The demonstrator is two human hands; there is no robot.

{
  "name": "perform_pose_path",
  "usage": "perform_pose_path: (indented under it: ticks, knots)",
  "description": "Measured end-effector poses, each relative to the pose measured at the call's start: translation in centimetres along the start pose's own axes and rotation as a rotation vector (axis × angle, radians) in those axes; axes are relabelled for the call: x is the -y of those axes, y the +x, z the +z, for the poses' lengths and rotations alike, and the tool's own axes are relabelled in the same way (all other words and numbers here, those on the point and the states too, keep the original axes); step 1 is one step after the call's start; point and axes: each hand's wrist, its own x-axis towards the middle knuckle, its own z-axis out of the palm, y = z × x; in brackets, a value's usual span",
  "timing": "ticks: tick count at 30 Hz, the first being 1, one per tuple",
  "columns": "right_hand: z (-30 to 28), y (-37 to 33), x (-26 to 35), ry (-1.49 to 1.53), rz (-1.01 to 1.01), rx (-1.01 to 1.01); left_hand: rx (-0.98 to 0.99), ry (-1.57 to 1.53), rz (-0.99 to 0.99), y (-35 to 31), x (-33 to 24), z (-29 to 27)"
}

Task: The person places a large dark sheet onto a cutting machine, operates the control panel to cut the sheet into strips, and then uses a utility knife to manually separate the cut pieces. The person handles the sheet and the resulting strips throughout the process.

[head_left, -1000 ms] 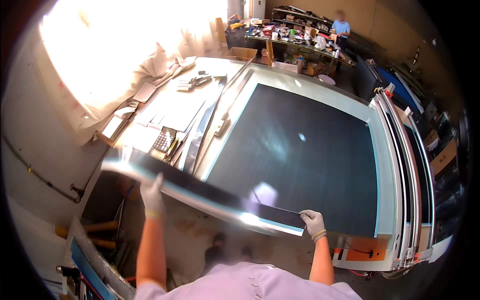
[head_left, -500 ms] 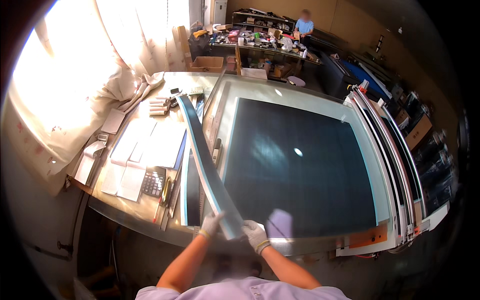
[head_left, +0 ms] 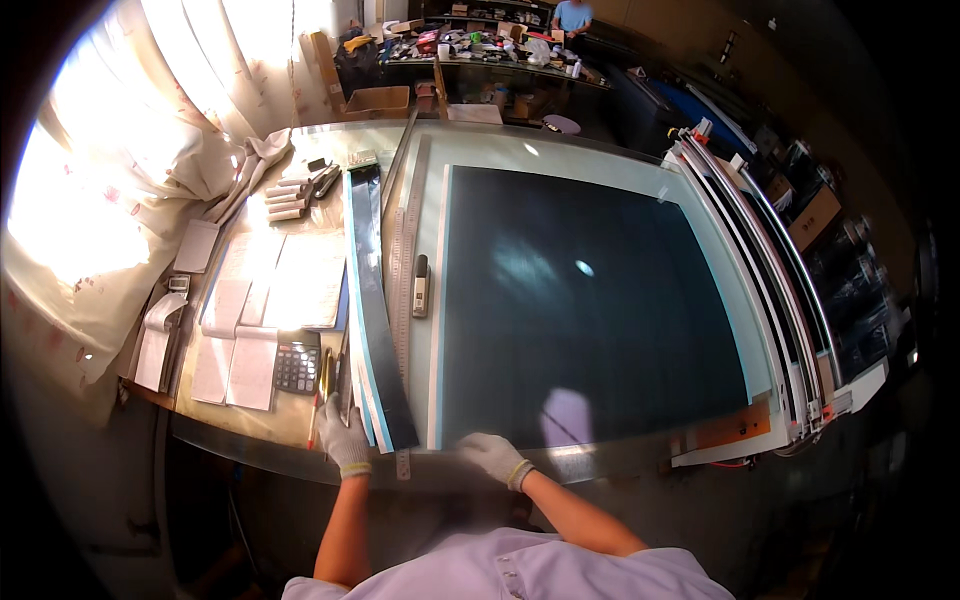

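My left hand [head_left: 344, 436], in a pale knit glove, is at the table's front edge, just left of the lower end of the dark strip [head_left: 377, 310]. Its fingers point away from me and look apart, beside a thin metal bar [head_left: 345, 378]. The long strip has light and blue edging and lies lengthwise on the table, along a second blue-edged strip [head_left: 358, 345] partly under it. My right hand [head_left: 492, 458], also gloved, hovers by the near left corner of the large dark sheet [head_left: 600, 330]. Its fingers stretch left, slightly blurred, with nothing in them.
A steel ruler [head_left: 402, 270] and a utility knife [head_left: 420, 287] lie between strip and sheet. Open notebooks [head_left: 300, 280] and a calculator [head_left: 297, 368] are at left. A roller-like rail assembly [head_left: 770, 290] borders the right side. Beyond the cluttered bench [head_left: 480, 52] a person [head_left: 573, 17] stands.
The dark strip has gone from both hands down onto the table, further left and straighter. My left hand has moved left, and my right hand is off the strip's end. The view has shifted slightly.
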Motion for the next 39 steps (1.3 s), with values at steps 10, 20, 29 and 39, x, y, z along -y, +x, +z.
perform_pose_path:
  ticks: [10,20,29,39]
  knots:
    - [-8.8,-6.0,-15.9,-0.534,0.034,-0.690,0.536,0.227,-0.108,-10.1,-3.0,6.8]
    - [-13.8,-8.1,-20.3,0.967,0.339,0.079,0.595,-1.243,-0.694,-17.5,-3.6,9.0]
    - [-30.6,-16.4,-30.5,1.429,-0.082,-0.119,0.223,-1.142,-0.456,-17.9,-15.7,13.7]
    - [-69.7,-34.5,-38.7,0.277,0.025,-1.382,-0.170,-0.948,-0.335,-15.6,-14.9,20.0]
